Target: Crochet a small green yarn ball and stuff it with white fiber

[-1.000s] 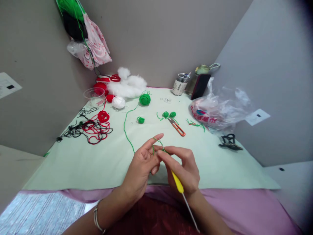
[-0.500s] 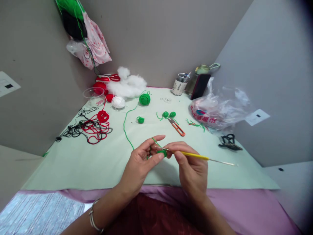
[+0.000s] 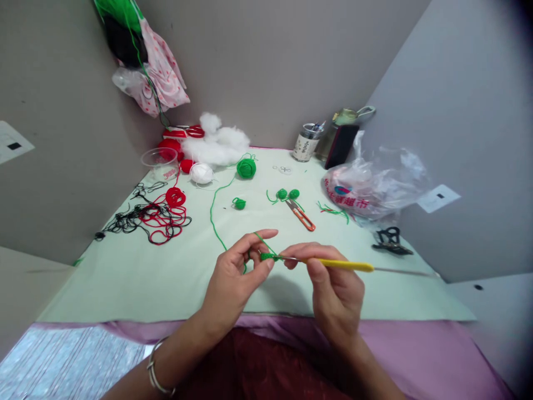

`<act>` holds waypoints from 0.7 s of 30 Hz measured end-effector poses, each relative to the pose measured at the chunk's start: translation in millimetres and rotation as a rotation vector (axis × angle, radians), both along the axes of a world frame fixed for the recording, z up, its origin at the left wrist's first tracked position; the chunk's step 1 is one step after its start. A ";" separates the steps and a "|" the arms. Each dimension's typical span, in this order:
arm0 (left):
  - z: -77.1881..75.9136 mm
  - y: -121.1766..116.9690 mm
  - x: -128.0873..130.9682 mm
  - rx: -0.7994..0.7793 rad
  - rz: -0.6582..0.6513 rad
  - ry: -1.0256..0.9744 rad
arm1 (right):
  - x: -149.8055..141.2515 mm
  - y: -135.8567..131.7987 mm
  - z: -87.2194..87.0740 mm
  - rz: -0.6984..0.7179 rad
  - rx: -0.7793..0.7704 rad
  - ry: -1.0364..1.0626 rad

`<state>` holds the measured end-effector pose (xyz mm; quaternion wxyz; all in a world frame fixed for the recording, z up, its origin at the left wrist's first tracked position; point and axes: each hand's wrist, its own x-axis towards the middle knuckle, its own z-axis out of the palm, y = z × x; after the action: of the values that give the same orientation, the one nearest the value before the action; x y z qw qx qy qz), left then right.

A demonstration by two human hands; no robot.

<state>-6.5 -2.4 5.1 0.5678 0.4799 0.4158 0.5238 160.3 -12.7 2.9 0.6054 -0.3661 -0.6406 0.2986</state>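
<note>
Between its thumb and fingers, my left hand (image 3: 237,275) pinches a small green crochet piece (image 3: 268,256). Green yarn loops over the raised left index finger and trails back to a green yarn ball (image 3: 246,168). A yellow-handled crochet hook (image 3: 345,265) is gripped like a pen in my right hand (image 3: 335,283). Its metal tip meets the right edge of the crochet piece; the exact stitch is too small to make out. Beyond my hands lie orange thread snips (image 3: 303,216), two green crocheted balls (image 3: 288,194) and a small green bundle (image 3: 239,204).
Tangled black cord (image 3: 129,219) and red cord (image 3: 169,222) spread at the left. White stuffing (image 3: 219,144), a white yarn ball (image 3: 202,173) and a clear cup (image 3: 159,164) stand behind. To the right are a plastic bag (image 3: 366,186), a phone (image 3: 342,146) and a black claw clip (image 3: 391,241).
My right hand and the hook have shifted to the right, and the hook lies more level. The left hand has moved slightly left with the crochet piece.
</note>
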 end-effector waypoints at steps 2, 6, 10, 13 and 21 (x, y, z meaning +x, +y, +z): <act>-1.2 -1.4 1.8 0.054 0.054 0.062 | -0.1 -1.1 0.2 -0.018 0.144 -0.185; 0.3 -6.0 8.1 -0.027 0.098 -0.080 | -4.0 -0.7 -9.4 -0.164 0.415 -0.486; 7.5 -3.1 6.2 -0.326 -0.143 -0.452 | -6.4 -0.3 -15.0 -0.222 0.372 -0.393; 11.8 1.5 0.9 -0.343 -0.170 -0.522 | -5.0 3.1 -7.9 -0.107 0.129 -0.021; 5.6 -1.1 7.9 -0.194 -0.033 -0.315 | -9.1 5.4 -7.4 -0.048 0.123 -0.090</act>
<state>1.4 -3.6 10.7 0.6781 0.3414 0.3623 0.5407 151.2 -7.4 -4.5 0.6042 -0.3563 -0.6755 0.2272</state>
